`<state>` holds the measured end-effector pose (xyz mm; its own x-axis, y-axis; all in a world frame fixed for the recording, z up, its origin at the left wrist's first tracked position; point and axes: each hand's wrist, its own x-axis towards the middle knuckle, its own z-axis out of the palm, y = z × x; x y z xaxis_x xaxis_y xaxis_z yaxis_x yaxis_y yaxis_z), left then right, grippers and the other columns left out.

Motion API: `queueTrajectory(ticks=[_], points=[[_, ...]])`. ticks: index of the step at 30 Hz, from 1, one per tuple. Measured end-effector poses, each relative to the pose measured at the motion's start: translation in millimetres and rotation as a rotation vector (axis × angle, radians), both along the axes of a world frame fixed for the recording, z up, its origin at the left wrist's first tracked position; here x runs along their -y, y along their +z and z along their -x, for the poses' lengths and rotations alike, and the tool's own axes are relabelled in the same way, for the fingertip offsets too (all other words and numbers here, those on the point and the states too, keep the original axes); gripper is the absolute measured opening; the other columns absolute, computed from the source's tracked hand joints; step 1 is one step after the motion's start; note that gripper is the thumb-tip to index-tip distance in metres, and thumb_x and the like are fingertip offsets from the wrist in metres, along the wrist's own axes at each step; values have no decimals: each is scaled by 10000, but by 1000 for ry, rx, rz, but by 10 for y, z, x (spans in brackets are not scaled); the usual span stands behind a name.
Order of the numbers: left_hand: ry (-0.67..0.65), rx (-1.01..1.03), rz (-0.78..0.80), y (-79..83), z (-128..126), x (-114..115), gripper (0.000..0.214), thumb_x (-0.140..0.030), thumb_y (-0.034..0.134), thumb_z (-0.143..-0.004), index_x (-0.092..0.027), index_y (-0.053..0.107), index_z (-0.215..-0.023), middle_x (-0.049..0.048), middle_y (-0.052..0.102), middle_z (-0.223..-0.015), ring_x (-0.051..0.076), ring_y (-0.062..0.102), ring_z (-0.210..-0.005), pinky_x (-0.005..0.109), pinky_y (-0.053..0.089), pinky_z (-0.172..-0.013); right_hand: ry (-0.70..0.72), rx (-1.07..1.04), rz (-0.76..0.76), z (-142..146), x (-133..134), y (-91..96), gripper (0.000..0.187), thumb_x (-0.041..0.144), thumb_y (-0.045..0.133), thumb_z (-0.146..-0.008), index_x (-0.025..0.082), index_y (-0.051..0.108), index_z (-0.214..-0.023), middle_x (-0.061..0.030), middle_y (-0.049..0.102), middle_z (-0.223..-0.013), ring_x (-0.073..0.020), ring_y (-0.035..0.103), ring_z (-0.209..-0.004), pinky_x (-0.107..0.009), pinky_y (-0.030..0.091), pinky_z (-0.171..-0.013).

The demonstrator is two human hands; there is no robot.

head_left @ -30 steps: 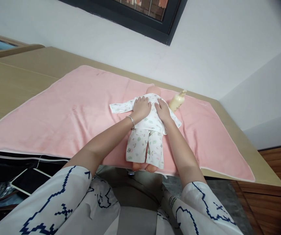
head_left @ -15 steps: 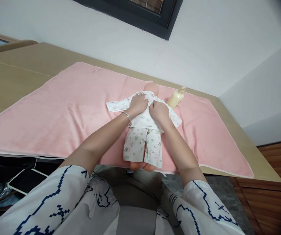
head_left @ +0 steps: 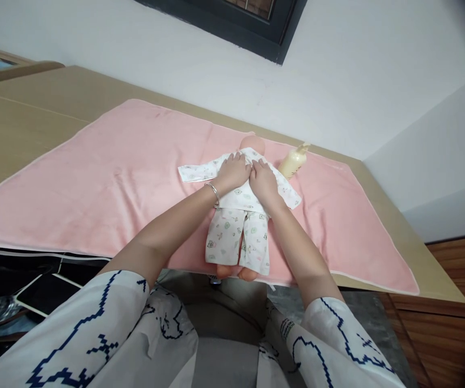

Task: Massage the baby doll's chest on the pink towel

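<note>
A doll (head_left: 252, 144) lies on its back, its head away from me and its feet toward me. It wears a white patterned long-sleeved shirt (head_left: 236, 200) and matching trousers (head_left: 225, 236). My left hand (head_left: 234, 171), with a silver bangle on the wrist, rests open on the chest of the shirt, fingers pointing toward the neck. Close beside it, my right hand (head_left: 263, 181) lies on the shirt front, its fingers stretched upward. Both hands hide the middle of the shirt. The sleeves spread out to either side.
A pink blanket (head_left: 95, 178) with wrinkles lies under the doll on a wooden table (head_left: 46, 102). Right of the doll's head, a pale yellow pump bottle (head_left: 293, 163) lies tilted on the blanket. A white wall (head_left: 200, 64) with a dark window frame stands behind.
My right hand's curled fingers have straightened over the shirt and moved slightly up. My left hand has shifted slightly right toward it. The doll and bottle stay in place.
</note>
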<state>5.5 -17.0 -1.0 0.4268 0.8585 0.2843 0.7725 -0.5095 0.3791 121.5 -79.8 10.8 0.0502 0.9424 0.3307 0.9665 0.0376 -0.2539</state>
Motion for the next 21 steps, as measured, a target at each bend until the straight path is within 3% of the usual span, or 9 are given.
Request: queueTrajectory(ticks=[4, 8, 12, 15, 18, 21], points=[[-17, 16, -35, -53, 47, -102, 530, -289, 293, -1022, -34, 455, -1458, 184, 491, -1531, 267, 424, -1450, 390, 282, -1232, 2, 12, -7, 129, 49, 13, 489, 288, 307, -1001, 160, 569, -1393, -171, 542, -1481, -394, 445, -1403, -638, 341, -1145], [70, -17, -65, -14, 18, 71, 526, -314, 318, -1019, -40, 475, -1439, 214, 513, -1493, 343, 460, -1401, 477, 350, -1167, 36, -92, -6, -116, -114, -82, 538, 325, 293, -1002, 128, 520, -1448, -155, 471, -1556, -337, 353, -1492, -555, 293, -1216], [36, -112, -124, 86, -13, 264, 462, -300, 351, -1015, -75, 543, -1370, 213, 572, -1411, 352, 512, -1324, 499, 362, -1120, 52, -159, 19, -408, -254, -151, 599, 424, 283, -1007, 131, 444, -1504, -159, 413, -1596, -349, 288, -1523, -596, 247, -1222], [14, -200, -104, 164, -20, 319, 410, -236, 384, -991, -55, 609, -1283, 221, 627, -1314, 339, 555, -1256, 480, 366, -1100, 59, -104, 48, -440, -241, -126, 611, 406, 271, -1010, 119, 380, -1537, -168, 382, -1613, -372, 279, -1521, -612, 256, -1203], [-2, -190, -72, 187, -16, 282, 396, -212, 381, -977, -32, 663, -1188, 228, 657, -1244, 334, 588, -1208, 462, 389, -1082, 45, 6, 46, -286, -132, -42, 550, 306, 266, -1002, 112, 440, -1486, -187, 490, -1528, -386, 407, -1436, -591, 343, -1143], [-37, -91, -64, 119, -9, 183, 429, -250, 357, -990, -38, 657, -1213, 226, 643, -1293, 331, 558, -1280, 455, 376, -1130, -47, 73, 52, -47, 17, 49, 445, 263, 275, -1002, 106, 601, -1262, -223, 664, -1264, -377, 593, -1205, -526, 458, -1013]])
